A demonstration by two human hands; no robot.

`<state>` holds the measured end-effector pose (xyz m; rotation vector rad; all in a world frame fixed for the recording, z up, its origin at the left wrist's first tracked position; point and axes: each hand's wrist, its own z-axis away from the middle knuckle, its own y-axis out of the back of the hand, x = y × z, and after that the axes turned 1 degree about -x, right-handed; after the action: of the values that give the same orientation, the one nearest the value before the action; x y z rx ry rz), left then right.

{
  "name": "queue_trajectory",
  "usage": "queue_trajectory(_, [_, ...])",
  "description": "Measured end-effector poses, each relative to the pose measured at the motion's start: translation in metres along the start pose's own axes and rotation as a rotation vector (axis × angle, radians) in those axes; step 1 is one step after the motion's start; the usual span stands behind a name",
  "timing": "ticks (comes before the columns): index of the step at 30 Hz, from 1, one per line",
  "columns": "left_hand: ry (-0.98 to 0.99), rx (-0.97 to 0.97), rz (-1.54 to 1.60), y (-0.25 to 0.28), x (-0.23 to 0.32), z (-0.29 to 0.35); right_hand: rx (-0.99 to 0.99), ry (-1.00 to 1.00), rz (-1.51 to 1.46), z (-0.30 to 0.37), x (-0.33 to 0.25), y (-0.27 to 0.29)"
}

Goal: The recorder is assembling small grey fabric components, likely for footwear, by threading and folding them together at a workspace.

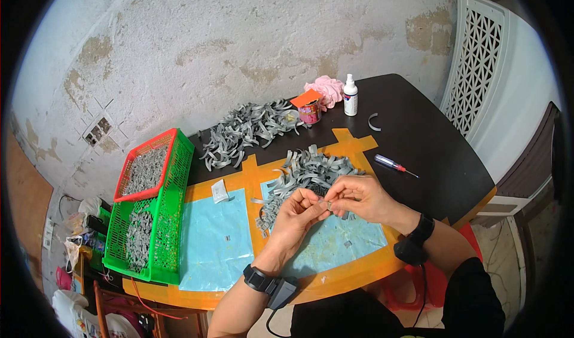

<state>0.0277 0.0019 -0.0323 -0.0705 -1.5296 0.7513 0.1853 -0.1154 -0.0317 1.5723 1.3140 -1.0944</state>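
Observation:
My left hand (295, 216) and my right hand (362, 198) meet fingertip to fingertip over the front of the table. Pinched between them is a small grey piece (329, 206), mostly covered by the fingers, so its exact kind does not show. Just beyond the hands lies a heap of curved grey strips (314, 166). Smaller grey pieces (269, 217) are piled beside my left hand. Beneath both hands a light blue sheet (365, 236) is held down by orange tape (254, 179). One loose small piece (348, 243) rests on that sheet.
At left, a green basket (169, 218) and a red basket (123, 179) hold many grey pieces. Farther back are another strip heap (245, 132), a tin (310, 112), a pink cloth (327, 90) and a white bottle (351, 99). A screwdriver (391, 163) lies at right.

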Motion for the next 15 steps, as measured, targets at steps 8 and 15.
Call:
queue_trajectory(8, [-0.030,0.030,0.026,0.0039,-0.0028,-0.0002,0.007,-0.031,-0.085,-0.0013,-0.0005,-0.0010])
queue_trajectory(15, [-0.067,0.036,0.010,0.0053,-0.0030,-0.0010,0.045,-0.066,-0.113,0.0003,0.0009,-0.0022])
